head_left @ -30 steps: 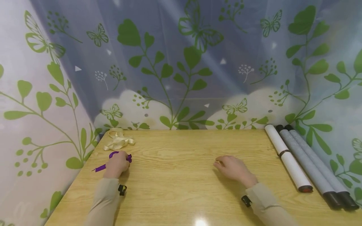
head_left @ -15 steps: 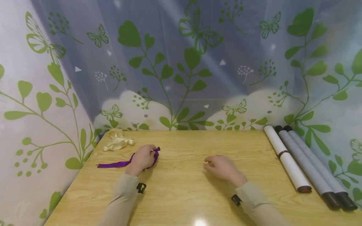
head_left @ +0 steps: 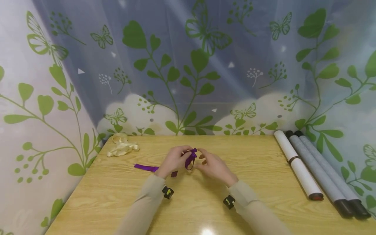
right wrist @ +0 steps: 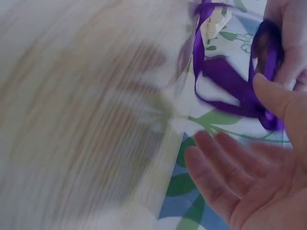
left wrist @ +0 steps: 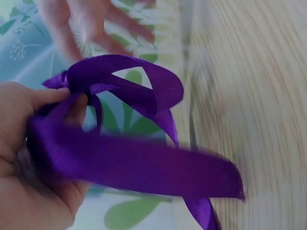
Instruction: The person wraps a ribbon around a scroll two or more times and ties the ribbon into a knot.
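A purple ribbon, gathered into loops at a knot, is pinched between the thumb and fingers of my left hand over the middle of the table. One flat tail of it trails left of the hand in the head view. Up close, the left wrist view has the looped purple ribbon hanging from the left hand. My right hand is just right of the knot, its fingers spread and loosely bent. In the right wrist view, the right hand has its palm turned up beside the ribbon, with nothing gripped.
A cream ribbon lies crumpled at the table's back left corner. Along the right side lie a white roll with a dark band and two grey rolls with black ends. A leaf-patterned curtain borders the wooden table.
My left hand has carried the purple ribbon rightward from the table's left side to the middle. The right hand has moved left, so both hands are now close together.
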{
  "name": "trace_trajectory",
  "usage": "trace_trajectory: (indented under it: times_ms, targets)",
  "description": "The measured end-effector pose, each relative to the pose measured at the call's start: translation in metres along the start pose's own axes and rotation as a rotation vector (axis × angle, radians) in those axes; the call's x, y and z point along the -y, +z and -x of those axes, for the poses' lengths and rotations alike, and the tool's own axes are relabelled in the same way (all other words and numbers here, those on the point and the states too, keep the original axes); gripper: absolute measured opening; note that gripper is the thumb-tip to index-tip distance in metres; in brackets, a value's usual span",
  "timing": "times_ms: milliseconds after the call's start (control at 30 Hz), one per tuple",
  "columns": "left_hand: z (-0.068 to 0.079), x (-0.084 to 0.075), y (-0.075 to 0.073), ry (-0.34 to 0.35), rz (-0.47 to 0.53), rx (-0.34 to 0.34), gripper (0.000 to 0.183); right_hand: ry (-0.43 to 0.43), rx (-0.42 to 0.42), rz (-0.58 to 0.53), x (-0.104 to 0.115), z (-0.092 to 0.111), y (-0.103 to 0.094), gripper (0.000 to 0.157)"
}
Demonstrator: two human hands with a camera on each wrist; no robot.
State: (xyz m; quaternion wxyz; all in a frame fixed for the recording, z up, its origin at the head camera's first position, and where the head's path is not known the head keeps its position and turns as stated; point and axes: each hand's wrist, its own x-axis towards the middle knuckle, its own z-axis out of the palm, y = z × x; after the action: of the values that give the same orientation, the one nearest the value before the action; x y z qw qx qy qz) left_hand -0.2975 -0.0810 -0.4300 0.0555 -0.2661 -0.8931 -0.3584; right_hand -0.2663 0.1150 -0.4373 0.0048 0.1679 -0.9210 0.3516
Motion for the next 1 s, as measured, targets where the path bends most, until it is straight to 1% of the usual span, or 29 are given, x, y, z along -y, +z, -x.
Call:
trace_trajectory:
  times_ms: [33, 67, 100, 133, 200, 267, 333, 367, 400, 467, 533, 600, 667, 733, 833, 900, 1000]
  targets:
    - [-0.002, -0.002, 0.002, 0.015, 0.013, 0.003, 0.020, -0.007, -0.006, -0.044, 0.000, -0.003, 0.001, 0.074]
    - [-0.004, -0.004, 0.003, 0.023, 0.029, 0.006, 0.021, -0.016, -0.016, -0.078, 0.000, -0.005, 0.001, 0.076]
    - [-0.005, -0.005, 0.005, 0.031, 0.035, 0.011, 0.021, -0.025, -0.026, -0.106, -0.001, -0.007, 0.001, 0.073]
    - [-0.006, -0.006, 0.006, 0.041, 0.045, 0.013, 0.022, -0.037, -0.037, -0.125, -0.002, -0.009, 0.001, 0.066]
    - [-0.007, -0.007, 0.007, 0.048, 0.074, 0.009, 0.025, -0.040, -0.068, -0.136, -0.006, -0.012, -0.001, 0.038]
    - [-0.006, -0.006, 0.007, 0.032, 0.096, -0.002, 0.030, -0.015, -0.117, -0.123, -0.010, -0.014, -0.005, 0.017]
    - [-0.005, -0.002, 0.004, 0.009, 0.112, -0.009, 0.033, 0.019, -0.163, -0.099, -0.015, -0.015, -0.011, 0.012]
    - [-0.004, 0.000, 0.002, -0.003, 0.110, -0.003, 0.032, 0.040, -0.179, -0.094, -0.018, -0.015, -0.015, 0.012]
    - [-0.002, 0.004, 0.000, -0.018, 0.092, 0.016, 0.032, 0.051, -0.188, -0.092, -0.022, -0.015, -0.018, 0.014]
    - [0.001, 0.012, -0.004, -0.048, 0.032, 0.082, 0.030, 0.060, -0.182, -0.091, -0.030, -0.014, -0.025, 0.019]
    - [0.006, 0.021, -0.005, -0.065, -0.077, 0.178, 0.029, 0.072, -0.157, -0.108, -0.039, -0.012, -0.031, 0.022]
    - [0.011, 0.029, -0.003, -0.065, -0.191, 0.253, 0.026, 0.080, -0.124, -0.122, -0.047, -0.010, -0.037, 0.025]
    - [0.014, 0.034, -0.002, -0.051, -0.280, 0.288, 0.019, 0.100, -0.095, -0.133, -0.053, -0.008, -0.041, 0.027]
    - [0.016, 0.039, 0.000, -0.027, -0.346, 0.280, 0.010, 0.102, -0.076, -0.108, -0.058, -0.008, -0.044, 0.029]
    - [0.016, 0.040, 0.000, -0.022, -0.383, 0.245, 0.005, 0.074, -0.043, -0.038, -0.063, -0.007, -0.047, 0.038]
    - [0.016, 0.040, 0.001, -0.022, -0.401, 0.224, 0.005, 0.038, -0.022, 0.036, -0.064, -0.006, -0.048, 0.046]
    - [0.016, 0.040, 0.002, -0.028, -0.426, 0.219, 0.006, -0.019, -0.001, 0.194, -0.062, -0.004, -0.045, 0.054]
